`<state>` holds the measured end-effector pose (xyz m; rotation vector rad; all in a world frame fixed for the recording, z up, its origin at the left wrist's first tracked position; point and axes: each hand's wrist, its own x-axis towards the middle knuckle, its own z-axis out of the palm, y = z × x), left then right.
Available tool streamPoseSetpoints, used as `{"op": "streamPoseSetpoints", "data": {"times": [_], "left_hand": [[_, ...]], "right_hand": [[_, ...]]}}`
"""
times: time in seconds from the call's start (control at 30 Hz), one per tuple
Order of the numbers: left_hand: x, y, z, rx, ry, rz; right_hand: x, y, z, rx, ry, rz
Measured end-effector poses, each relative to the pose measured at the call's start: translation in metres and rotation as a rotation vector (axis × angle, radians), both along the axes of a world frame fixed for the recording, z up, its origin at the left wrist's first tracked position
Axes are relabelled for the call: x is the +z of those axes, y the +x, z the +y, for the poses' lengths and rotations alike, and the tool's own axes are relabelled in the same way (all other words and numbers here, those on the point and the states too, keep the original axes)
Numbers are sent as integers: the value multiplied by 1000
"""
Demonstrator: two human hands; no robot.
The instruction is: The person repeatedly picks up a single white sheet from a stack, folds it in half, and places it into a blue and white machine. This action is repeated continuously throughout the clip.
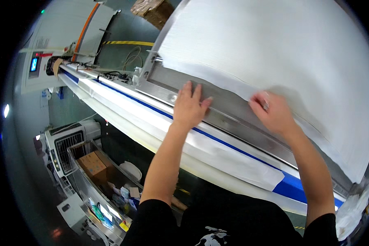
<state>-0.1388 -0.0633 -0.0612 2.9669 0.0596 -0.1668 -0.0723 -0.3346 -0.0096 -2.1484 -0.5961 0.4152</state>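
Observation:
A wide white sheet (270,45) covers most of a metal tabletop, its slightly wavy near edge leaving a strip of bare metal (225,96) showing. My left hand (189,108) rests on the metal border in front of that edge, fingers and thumb spread, holding nothing. To its right, my right hand (274,112) is at the sheet's near edge with fingers curled together. Something small and pale shows between those fingers, too little of it to name.
Along the table's near side runs a long rail with a blue strip (291,186) and white cloth (233,158). A metal bin (84,164) with a cardboard box (93,167) stands lower left. Crumpled clear plastic (352,211) hangs at the right end. A white machine (57,24) stands far left.

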Motion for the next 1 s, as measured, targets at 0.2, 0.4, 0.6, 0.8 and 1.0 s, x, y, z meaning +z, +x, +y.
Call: {"op": "streamPoseSetpoints", "data": {"times": [0.2, 0.4, 0.6, 0.8, 1.0], "left_hand": [[1, -4, -8, -67, -117, -53], [6, -3, 4, -91, -181, -13], [7, -1, 10, -101, -193, 10], [11, 42, 50, 55, -246, -199], [-3, 90, 85, -76, 43, -647]], "right_hand": [[-15, 99, 144, 59, -21, -160], [-32, 140, 194, 32, -84, -172], [-40, 142, 202, 8, -127, -265], [-47, 143, 196, -47, -84, -327], [-49, 147, 196, -47, -78, -326]]}}
